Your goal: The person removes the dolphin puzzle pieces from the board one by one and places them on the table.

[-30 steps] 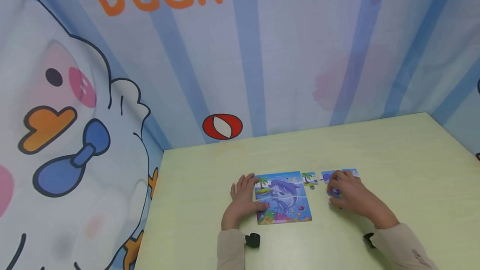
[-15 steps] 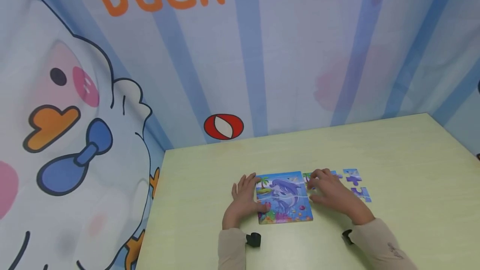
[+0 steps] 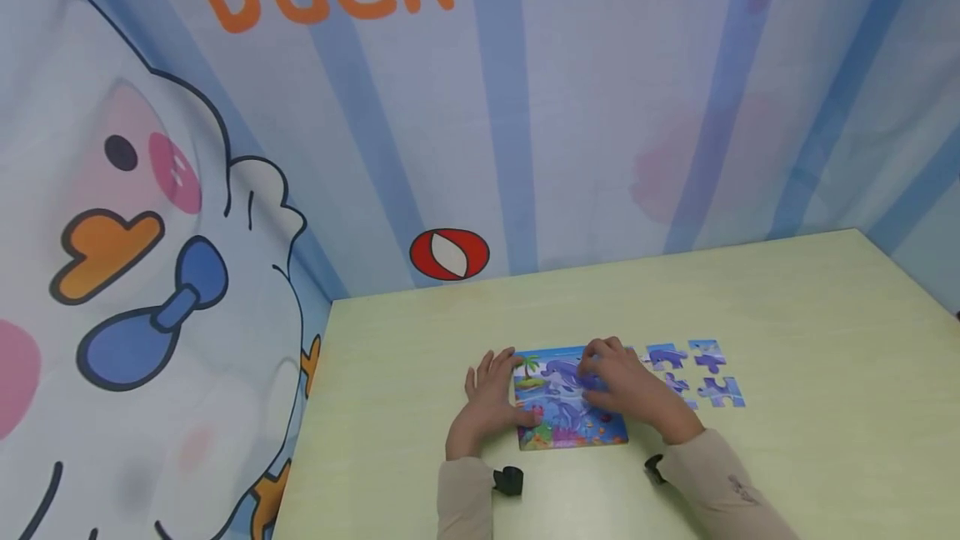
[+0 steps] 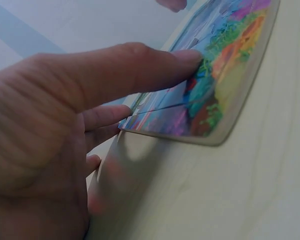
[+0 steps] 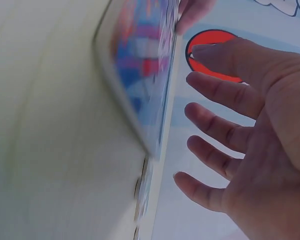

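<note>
A square jigsaw puzzle [image 3: 564,433] with a dolphin picture lies flat on the table. My left hand [image 3: 489,411] rests at its left side, the thumb on the picture and fairly straight fingers by the far left corner. In the left wrist view, the thumb [image 4: 145,70] presses on the printed face. Over the puzzle's right half is my right hand [image 3: 633,386], covering part of the dolphin. The right wrist view shows that hand [image 5: 255,130] with spread, slightly bent fingers, nothing between them, apart from the puzzle [image 5: 145,60].
Several loose jigsaw pieces lie right of the puzzle, among them a dolphin-head piece [image 3: 665,357], a top piece [image 3: 707,354] and a lower piece [image 3: 722,392]. The pale table [image 3: 405,373] meets a printed cloth backdrop [image 3: 585,107] behind and at the left.
My right hand has moved left, from the loose pieces across to above the puzzle, uncovering those pieces. My left hand has stayed at the puzzle's left side.
</note>
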`<move>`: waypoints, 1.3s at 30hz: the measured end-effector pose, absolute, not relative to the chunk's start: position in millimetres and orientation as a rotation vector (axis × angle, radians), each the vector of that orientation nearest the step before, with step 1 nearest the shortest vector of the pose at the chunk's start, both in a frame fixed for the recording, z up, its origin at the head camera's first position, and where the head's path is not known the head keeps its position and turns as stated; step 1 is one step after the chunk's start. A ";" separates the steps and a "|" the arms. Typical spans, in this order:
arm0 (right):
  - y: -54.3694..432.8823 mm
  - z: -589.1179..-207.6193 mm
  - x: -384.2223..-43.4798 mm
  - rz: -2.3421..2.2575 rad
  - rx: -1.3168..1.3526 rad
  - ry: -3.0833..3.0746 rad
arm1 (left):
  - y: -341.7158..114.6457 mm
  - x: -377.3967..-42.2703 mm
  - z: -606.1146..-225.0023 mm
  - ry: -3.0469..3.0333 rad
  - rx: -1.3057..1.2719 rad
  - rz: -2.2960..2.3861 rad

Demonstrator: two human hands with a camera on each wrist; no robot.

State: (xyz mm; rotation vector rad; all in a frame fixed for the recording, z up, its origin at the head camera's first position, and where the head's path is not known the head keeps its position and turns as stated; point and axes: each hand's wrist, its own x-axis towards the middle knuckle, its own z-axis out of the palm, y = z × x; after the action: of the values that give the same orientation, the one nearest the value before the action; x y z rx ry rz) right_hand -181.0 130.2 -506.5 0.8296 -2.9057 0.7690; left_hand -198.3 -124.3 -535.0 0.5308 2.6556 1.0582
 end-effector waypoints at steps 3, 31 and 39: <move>121.3 -508.3 -183.3 0.758 0.843 -2.915 | -124.5 -198.5 -535.0 2.656 0.530 1.049; 77.9 -512.9 -193.3 0.653 0.789 -3.012 | -125.4 -200.0 -535.8 2.653 0.531 1.075; 79.8 -509.3 -191.1 0.612 0.857 -2.969 | -125.3 -199.7 -534.6 2.655 0.531 1.072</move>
State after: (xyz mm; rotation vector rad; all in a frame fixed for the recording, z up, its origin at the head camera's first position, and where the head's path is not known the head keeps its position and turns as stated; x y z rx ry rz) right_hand -191.1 79.8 -509.3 0.8567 -2.9694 0.6120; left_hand -199.7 -125.3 -534.6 0.5312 2.6551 1.0719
